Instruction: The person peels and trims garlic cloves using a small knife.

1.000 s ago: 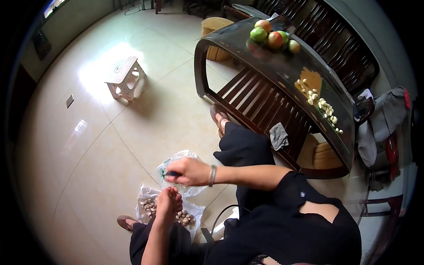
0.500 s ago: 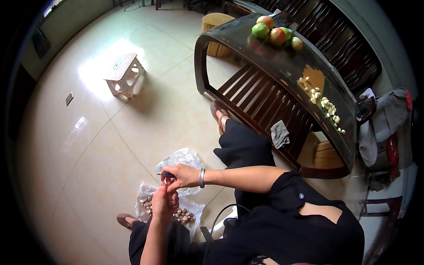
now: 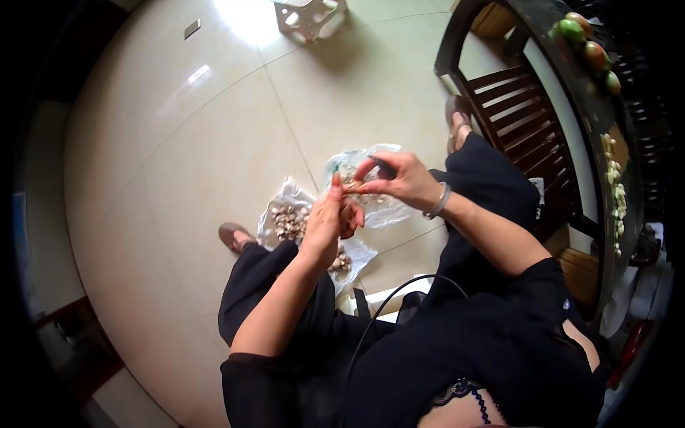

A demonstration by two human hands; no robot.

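My left hand (image 3: pixel 328 220) is closed in a pinch on a small garlic clove, mostly hidden by the fingertips. Meeting it at the fingertips is my right hand (image 3: pixel 405 182), with a metal bangle on its wrist. A small knife with a dark handle (image 3: pixel 384 168) is tucked in the right fingers; its blade is not clear. Below the hands, unpeeled garlic (image 3: pixel 288 222) lies on a white plastic bag (image 3: pixel 362 258) on the floor. Beyond them, a second plastic bag (image 3: pixel 391 214) holds pale peelings.
A dark wooden table (image 3: pixel 581 107) at the right carries peeled garlic cloves (image 3: pixel 615 187) and several red and green fruits (image 3: pixel 571 31). A small plastic stool (image 3: pixel 308 18) stands at the top. A black cable (image 3: pixel 399 287) loops in front of my body.
The view has tilted down and swung, so the stool and table shift toward the edges. Both hands stay together; the right fingers have spread more, with the knife handle now pointing up.
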